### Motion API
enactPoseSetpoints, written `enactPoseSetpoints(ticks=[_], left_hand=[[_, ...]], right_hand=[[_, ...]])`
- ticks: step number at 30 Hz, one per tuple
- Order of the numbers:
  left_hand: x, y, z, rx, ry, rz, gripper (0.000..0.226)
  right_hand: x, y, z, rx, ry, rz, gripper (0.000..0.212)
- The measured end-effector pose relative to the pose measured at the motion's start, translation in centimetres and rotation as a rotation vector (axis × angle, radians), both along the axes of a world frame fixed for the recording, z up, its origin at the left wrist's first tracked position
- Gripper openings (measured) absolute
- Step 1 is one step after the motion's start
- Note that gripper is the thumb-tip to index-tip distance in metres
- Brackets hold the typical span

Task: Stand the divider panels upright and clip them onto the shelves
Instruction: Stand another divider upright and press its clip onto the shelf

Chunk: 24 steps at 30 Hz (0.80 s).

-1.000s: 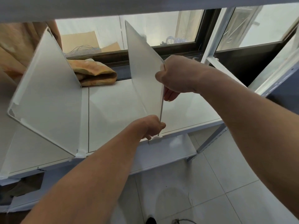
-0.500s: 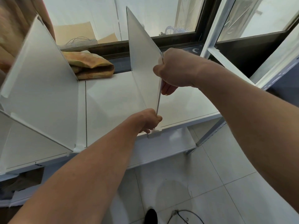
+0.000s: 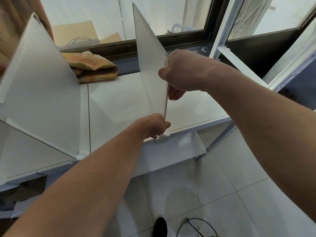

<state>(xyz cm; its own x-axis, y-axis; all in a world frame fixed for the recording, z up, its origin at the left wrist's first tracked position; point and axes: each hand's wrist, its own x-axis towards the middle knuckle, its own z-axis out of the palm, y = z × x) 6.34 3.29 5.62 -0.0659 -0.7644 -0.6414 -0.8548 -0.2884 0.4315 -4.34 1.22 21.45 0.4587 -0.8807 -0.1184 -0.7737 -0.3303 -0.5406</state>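
Note:
A white divider panel (image 3: pixel 148 65) stands upright across the white shelf (image 3: pixel 116 103), near its middle. My right hand (image 3: pixel 179 74) grips the panel's front edge near the top corner. My left hand (image 3: pixel 153 125) pinches the same edge at the bottom, right at the white clip (image 3: pixel 163 137) on the shelf's front lip. Another divider panel (image 3: pixel 42 93) stands upright to the left, its foot in a clip (image 3: pixel 82 153) at the shelf front. The edge of a further panel (image 3: pixel 3 130) shows at the far left.
A folded tan cloth (image 3: pixel 95 67) lies at the back of the shelf against the dark window frame (image 3: pixel 188 38). White rack uprights (image 3: pixel 220 35) stand at the right. A lower shelf (image 3: pixel 171 154) juts out below. Tiled floor and a wire loop (image 3: pixel 196 226) lie underfoot.
The view has tilted downward, so the upper shelf edge left the frame. Both hands keep their hold on the middle panel; its foot has settled closer to the shelf's front clip.

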Motion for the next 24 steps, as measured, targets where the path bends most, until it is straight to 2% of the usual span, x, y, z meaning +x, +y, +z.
enactPoseSetpoints(ticks=[2,5,8,19,22,24], left_hand=[[-0.1,0.1,0.1,-0.015,-0.009,0.018,0.01],[0.0,0.0,0.1,-0.036,0.038,0.139,0.032],[-0.1,-0.2,0.7,-0.053,0.018,0.151,0.045],[-0.5,0.0,0.5,-0.05,-0.09,-0.067,0.019],[-0.6,0.6,-0.9,-0.072,-0.195,-0.122,0.029],[-0.7,0.3,-1.4,-0.079,-0.175,-0.076,0.037]], right_hand=[[0.1,0.0,0.0,-0.01,0.01,0.003,0.032],[0.2,0.0,-0.1,0.018,0.017,0.0,0.031],[0.2,-0.1,-0.1,0.055,0.011,-0.016,0.023],[0.0,-0.1,-0.9,0.091,0.018,-0.046,0.026],[0.2,0.9,-2.2,0.11,0.028,-0.035,0.024],[0.2,1.0,-2.5,0.079,0.024,-0.042,0.024]])
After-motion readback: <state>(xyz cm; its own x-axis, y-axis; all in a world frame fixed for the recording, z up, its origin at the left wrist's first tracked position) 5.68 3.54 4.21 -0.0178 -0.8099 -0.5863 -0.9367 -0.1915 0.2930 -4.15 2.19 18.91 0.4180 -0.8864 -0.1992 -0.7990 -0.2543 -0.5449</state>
